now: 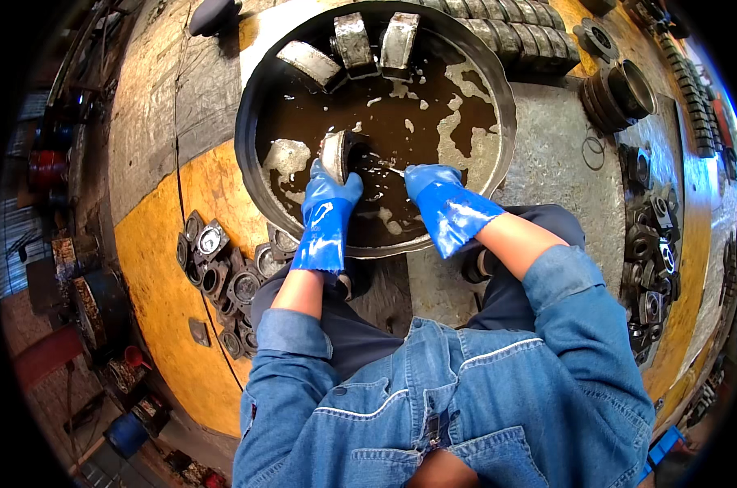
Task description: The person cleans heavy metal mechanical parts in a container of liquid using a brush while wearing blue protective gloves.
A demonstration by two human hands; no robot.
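Observation:
A large round metal basin [511, 134] of dark brown liquid with patches of foam lies in front of me. In a blue rubber glove, my left hand [329, 187] grips a thick metal ring-shaped part [333, 154], held on edge at the liquid. My right hand [433, 179], gloved alike, is closed round a thin tool [391, 167] that points left at the part's opening. Only a pale, slim end of the tool shows, so its kind is unclear. Three similar wet metal parts [353, 45] lean against the basin's far wall.
Rows of stacked metal parts [519, 41] stand beyond the basin at the right. Nearer on that side are dark metal rings [617, 96] and a thin wire loop [594, 152]. Flanged bearing housings lie in a heap at the left [242, 286] and another at the right [649, 305].

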